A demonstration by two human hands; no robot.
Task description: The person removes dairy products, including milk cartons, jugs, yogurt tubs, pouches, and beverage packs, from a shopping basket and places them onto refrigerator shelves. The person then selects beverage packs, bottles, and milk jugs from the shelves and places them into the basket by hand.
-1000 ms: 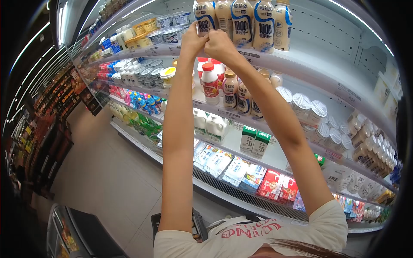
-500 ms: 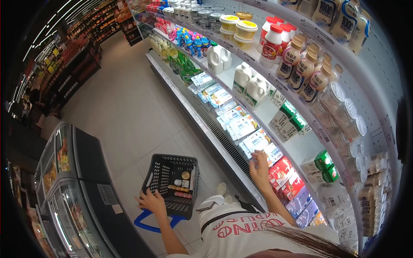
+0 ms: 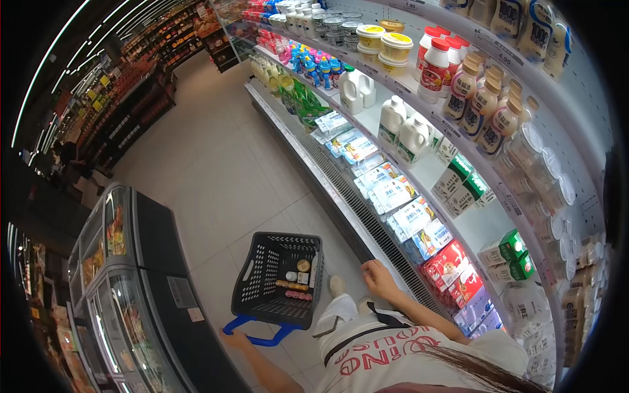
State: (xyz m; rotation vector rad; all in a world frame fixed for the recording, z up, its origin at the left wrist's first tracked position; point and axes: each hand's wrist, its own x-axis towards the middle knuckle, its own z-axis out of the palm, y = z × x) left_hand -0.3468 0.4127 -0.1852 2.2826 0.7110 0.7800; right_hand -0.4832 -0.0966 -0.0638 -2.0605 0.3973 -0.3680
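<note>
My left hand (image 3: 238,338) is low at the left corner of the blue handle (image 3: 268,338), its fingers bent around it and partly hidden. The handle belongs to a black perforated shopping basket (image 3: 244,288) on the floor. Inside lie a round tan-lidded item (image 3: 303,266), a small white bottle (image 3: 290,276), a long yellowish pack (image 3: 292,285) and a pink pack (image 3: 299,296). In front of my body, by the lower edge of the chilled shelf, my right hand (image 3: 381,280) hangs with loosely bent fingers and nothing visible in it.
On my right curves a chilled shelf with white and blue packs (image 3: 393,193), red packs (image 3: 452,268), milk jugs (image 3: 414,139) and bottles (image 3: 481,105). A black freezer cabinet (image 3: 154,236) stands on the left. Tiled floor (image 3: 229,177) runs between them; a person (image 3: 75,160) is far left.
My right hand has drawn back from the packs toward my body. My left hand has dropped from above the basket's side to its blue handle. The view has shifted slightly left.
</note>
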